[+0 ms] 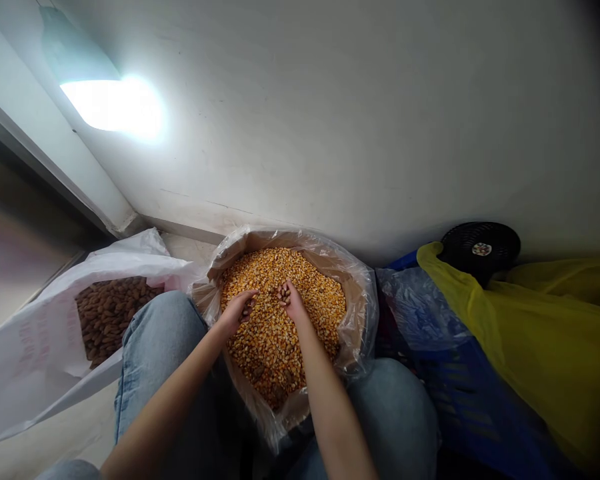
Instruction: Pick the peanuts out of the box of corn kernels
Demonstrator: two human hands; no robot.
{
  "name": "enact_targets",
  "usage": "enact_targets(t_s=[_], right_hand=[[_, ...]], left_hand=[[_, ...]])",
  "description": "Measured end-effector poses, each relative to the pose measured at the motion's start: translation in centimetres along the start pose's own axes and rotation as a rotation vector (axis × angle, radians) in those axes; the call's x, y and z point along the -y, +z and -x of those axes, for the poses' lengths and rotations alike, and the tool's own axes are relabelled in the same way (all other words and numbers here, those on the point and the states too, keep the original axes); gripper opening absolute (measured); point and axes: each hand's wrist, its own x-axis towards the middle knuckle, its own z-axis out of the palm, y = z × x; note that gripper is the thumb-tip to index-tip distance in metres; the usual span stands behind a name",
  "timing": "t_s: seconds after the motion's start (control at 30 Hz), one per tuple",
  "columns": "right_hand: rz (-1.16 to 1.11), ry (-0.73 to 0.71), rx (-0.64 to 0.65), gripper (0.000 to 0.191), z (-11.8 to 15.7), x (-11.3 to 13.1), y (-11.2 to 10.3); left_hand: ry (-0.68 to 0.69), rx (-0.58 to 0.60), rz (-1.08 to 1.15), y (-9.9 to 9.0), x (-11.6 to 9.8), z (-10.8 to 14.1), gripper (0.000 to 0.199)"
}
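Note:
Yellow corn kernels fill a round container lined with clear plastic between my knees. Just over the corn, my left hand is closed around several brown almonds, which show between its fingers. To its right, my right hand is curled, with almonds in its fingers and palm. The two hands are a short gap apart. At the left, a white woven sack lies open with a heap of brown almonds inside.
A bright lamp hangs at the upper left, before the pale wall. On the right, a blue crate is partly covered by yellow mesh cloth and a clear plastic bag. A black fan stands behind them.

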Motion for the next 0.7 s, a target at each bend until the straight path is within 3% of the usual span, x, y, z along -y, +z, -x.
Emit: enact_targets(t_s=[0.2,0.37,0.53,0.7], right_hand=[[0.215,0.053,-0.067,0.022,-0.4,-0.6,2.0],[0.169,0.087,-0.041,0.018,0.3,-0.3,2.7],[-0.072,0.107,0.095,0.022,3.1,0.8,-0.3],[-0.278,0.108,0.125,0.022,6.8,2.6,-3.6]], left_hand=[[0.072,-0.04,-0.216,-0.1,0.4,-0.3,0.034],[0.166,-0.053,-0.563,0.3,0.5,0.1,0.029],[0.231,0.083,-1.007,1.0,1.1,3.0,0.017],[0.118,0.233,-1.352,1.9,4.3,5.3,0.013]])
